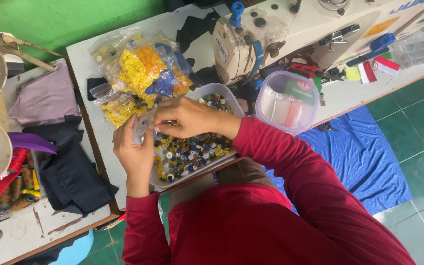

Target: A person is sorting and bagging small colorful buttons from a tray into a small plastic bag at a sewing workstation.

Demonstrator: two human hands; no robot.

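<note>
Both hands (155,132) pinch a small clear bag (141,126) (above the button tray (172,184))

Bright, even daylight, with soft shadows only under the sewing machine (320,29). Mild glare lies on the floor tiles right of it. Focus stays sharp, and the edges bend slightly.
</note>
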